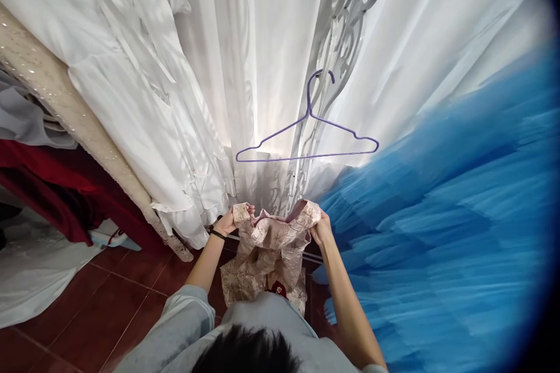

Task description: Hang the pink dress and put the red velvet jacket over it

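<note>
A pale pink brocade dress (273, 245) with a sheen is stretched out by its shoulders in front of my body. My left hand (226, 222), with a dark band at the wrist, is closed on its left shoulder. On the other side my right hand (322, 228) grips the right shoulder. Low on the front of the dress is a dark red patch with a small gold ornament (279, 288). Above the neckline, apart from it, hangs a bare purple wire hanger (307, 113), its hook on the white scrollwork metal frame (345, 41).
White curtains (280, 23) hang behind the frame. A large blue tulle dress (455, 204) fills the right side. White garments (144, 87), a beige sparkly one (87, 116) and dark red cloth (56, 192) hang at left, above a red tiled floor (126, 297).
</note>
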Available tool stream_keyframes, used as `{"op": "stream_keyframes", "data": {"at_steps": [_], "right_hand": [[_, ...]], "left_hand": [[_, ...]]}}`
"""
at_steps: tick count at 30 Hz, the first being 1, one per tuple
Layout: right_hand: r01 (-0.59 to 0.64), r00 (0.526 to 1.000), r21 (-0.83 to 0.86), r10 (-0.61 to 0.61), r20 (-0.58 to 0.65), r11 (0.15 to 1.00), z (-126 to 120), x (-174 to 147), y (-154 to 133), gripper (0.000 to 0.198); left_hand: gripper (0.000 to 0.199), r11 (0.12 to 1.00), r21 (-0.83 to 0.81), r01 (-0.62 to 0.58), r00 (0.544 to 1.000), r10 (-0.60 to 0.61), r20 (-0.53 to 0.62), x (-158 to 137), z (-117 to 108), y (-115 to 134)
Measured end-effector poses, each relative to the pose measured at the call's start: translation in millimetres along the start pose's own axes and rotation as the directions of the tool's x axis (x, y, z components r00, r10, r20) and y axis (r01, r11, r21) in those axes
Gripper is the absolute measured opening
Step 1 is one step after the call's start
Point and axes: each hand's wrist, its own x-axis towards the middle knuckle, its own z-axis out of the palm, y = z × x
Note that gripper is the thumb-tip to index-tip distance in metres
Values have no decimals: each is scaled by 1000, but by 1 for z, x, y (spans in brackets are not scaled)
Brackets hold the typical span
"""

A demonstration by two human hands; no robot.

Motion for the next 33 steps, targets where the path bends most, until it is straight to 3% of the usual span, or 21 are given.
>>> {"op": "stream_keyframes", "data": {"at_steps": [3, 5, 9, 12, 15, 20, 23, 29, 33], "right_hand": [[89, 994, -22, -91, -64, 996, 8, 7, -16, 26], [149, 984, -26, -151, -99, 988, 10, 11, -31, 23], [243, 967, -64, -247, -58, 968, 21, 7, -55, 14], [270, 963, -102, -271, 2, 957, 30, -2, -68, 11], [285, 959, -112, -284, 23, 952, 37, -7, -81, 11], [379, 922, -68, -382, -54, 923, 37, -5, -100, 13], [450, 886, -88, -456, -79, 889, 29, -4, -106, 18], [544, 803, -241, -582, -130, 804, -11, -2, -114, 22], [539, 802, -296, -588, -104, 788, -40, 1, -123, 21]], "left_hand": [[40, 984, 171, -46, 999, 42, 26, -7, -8, 31], [52, 934, 327, -146, 989, 148, 17, -7, -13, 63], [59, 695, 610, -381, 909, 401, 111, 4, -12, 121], [62, 598, 633, -492, 847, 496, 190, 18, 2, 151], [67, 595, 586, -550, 818, 525, 235, 28, 27, 171], [73, 595, 576, -561, 823, 477, 308, 30, 78, 195], [67, 482, 651, -586, 805, 437, 400, 31, 107, 203], [37, 191, 722, -665, 702, 492, 516, 39, 143, 195], [29, 159, 753, -638, 701, 524, 484, 37, 145, 186]]}}
